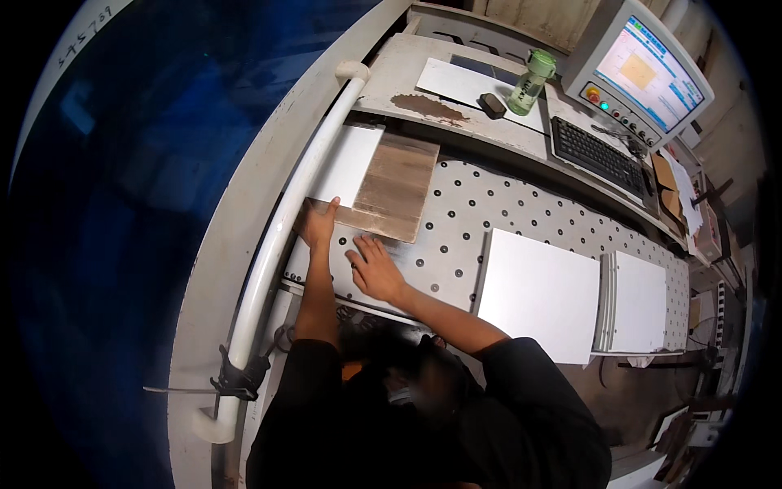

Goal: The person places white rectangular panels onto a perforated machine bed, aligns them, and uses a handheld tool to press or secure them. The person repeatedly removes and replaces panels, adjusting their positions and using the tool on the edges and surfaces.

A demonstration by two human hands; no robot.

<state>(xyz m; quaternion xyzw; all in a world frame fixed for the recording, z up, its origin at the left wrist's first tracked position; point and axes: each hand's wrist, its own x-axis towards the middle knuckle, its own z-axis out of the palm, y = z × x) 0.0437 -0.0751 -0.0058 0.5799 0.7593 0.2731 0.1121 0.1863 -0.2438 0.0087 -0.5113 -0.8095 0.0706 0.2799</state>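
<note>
Left hand (316, 222) palm hidden; wooden panel (397, 187) partly covered by white sheet (349, 165).
</note>
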